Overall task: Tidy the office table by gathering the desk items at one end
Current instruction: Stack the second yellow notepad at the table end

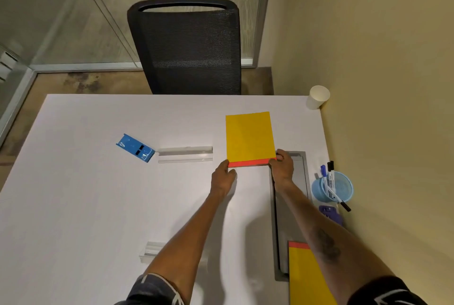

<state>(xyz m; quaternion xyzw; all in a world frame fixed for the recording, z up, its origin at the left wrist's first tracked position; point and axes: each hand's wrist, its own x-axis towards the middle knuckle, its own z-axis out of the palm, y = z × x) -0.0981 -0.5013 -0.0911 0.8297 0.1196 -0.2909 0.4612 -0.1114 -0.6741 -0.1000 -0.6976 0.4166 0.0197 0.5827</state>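
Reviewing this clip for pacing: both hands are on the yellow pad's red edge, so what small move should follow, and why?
Probably draw the yellow pad toward the right side: left hand and right hand grip its near corners, and the pen cup and second pad already sit there.

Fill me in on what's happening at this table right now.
A person is tidying a white office table. Both hands grip the near, red-bound edge of a yellow notepad: the left hand at its left corner, the right hand at its right corner. A second yellow pad, a blue pen cup and a purple item already sit along the right side by the wall. A blue stapler-like item and two clear holders, one far and one near, are out in the middle and left.
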